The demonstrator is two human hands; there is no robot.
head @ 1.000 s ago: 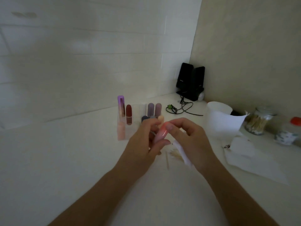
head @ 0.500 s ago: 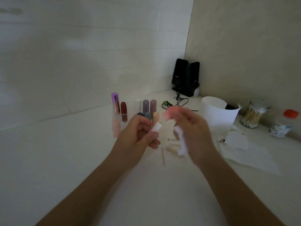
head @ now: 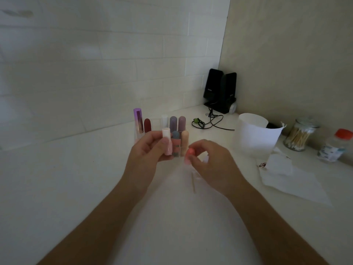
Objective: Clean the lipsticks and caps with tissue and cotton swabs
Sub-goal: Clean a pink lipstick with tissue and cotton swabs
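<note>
Your left hand grips a pale pink tube, fingers curled behind it and the thumb laid across its front. The tube stands upright, raised off the desk just in front of the rack, so that it covers part of the rack's front row. Your right hand pinches a coral cap between thumb and fingertips, at the rack's front right corner and a little lower than the tube. Cap and tube are apart, with a gap between them.

Other lipsticks stand upright in the rack: a tall purple one and a dark red one at its left end, a white one and two mauve ones along the back, a grey-blue one and a beige one in front.

One swab lies on the desk in front of the rack, below your right hand. To the right of the rack stands a white cup. Farther right are a jar of swabs and a bottle with a red lid. A sheet of tissue lies in front of those, with a red stain at its near-left edge. Behind and to the right of the rack, in the corner, are black speakers, and their cable trails toward the rack.
</note>
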